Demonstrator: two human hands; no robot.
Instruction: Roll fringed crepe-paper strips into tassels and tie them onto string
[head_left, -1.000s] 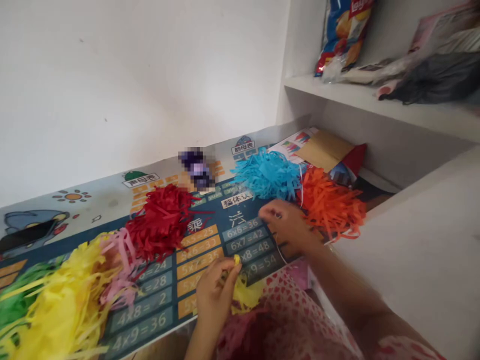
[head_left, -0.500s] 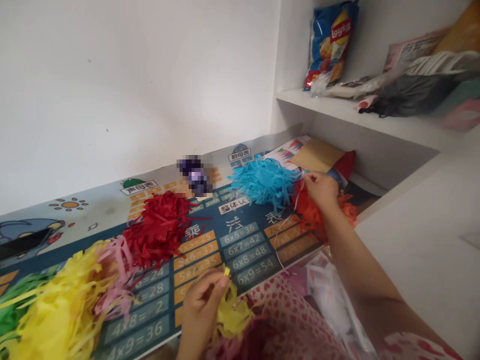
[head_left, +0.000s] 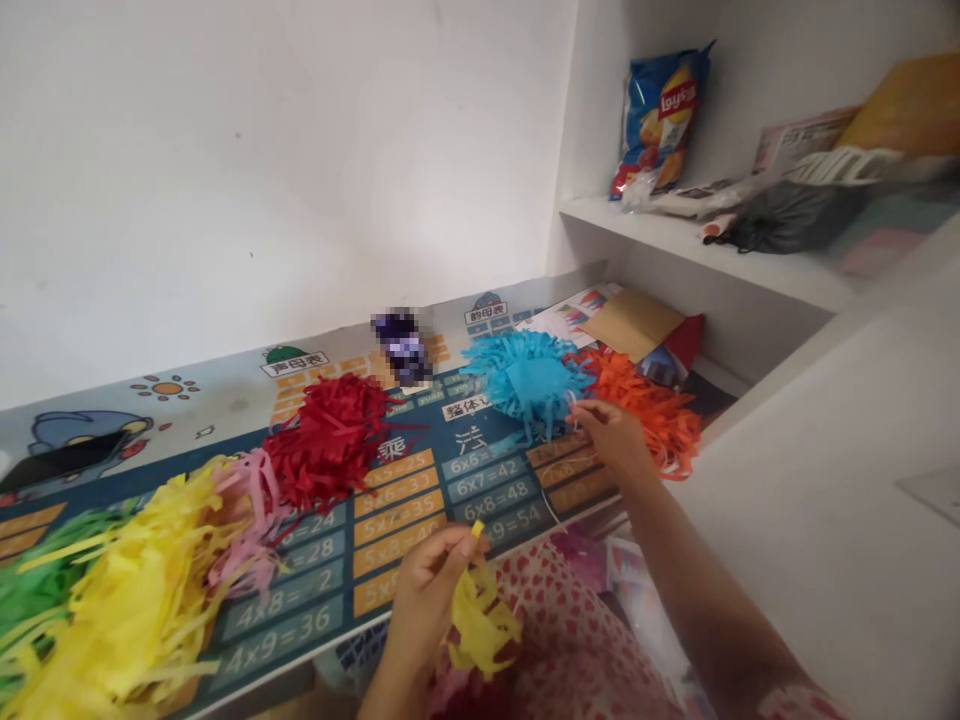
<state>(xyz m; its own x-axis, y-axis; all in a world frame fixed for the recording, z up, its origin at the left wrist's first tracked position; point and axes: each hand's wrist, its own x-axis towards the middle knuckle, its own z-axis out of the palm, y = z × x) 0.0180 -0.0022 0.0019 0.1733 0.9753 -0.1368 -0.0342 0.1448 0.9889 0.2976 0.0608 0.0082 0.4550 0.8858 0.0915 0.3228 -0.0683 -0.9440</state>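
Observation:
My left hand (head_left: 435, 570) pinches the top of a yellow paper tassel (head_left: 484, 625), whose cut strips hang below the fingers over my lap. Over at the right, my right hand (head_left: 615, 435) is closed on a thin white string (head_left: 549, 495) that trails down to the table's front edge. Its fingertips are beside a pile of blue fringed paper tassels (head_left: 529, 380). An orange pile (head_left: 649, 410) lies just behind that hand. Red tassels (head_left: 326, 440) are heaped near the middle, with pink (head_left: 251, 540), yellow (head_left: 131, 600) and green ones (head_left: 64, 570) to the left.
A printed mat (head_left: 401, 465) covers the table. Near the wall stands a blurred purple object (head_left: 405, 345); a dark phone (head_left: 67, 465) is at the far left. Envelopes (head_left: 634, 322) lie in the back corner below a shelf (head_left: 697, 240) bearing a chip bag (head_left: 660, 120).
My right hand has drawn back toward me and left, from the far side of the blue pile to its near edge. My left hand still pinches the yellow tassel. The view has shifted slightly.

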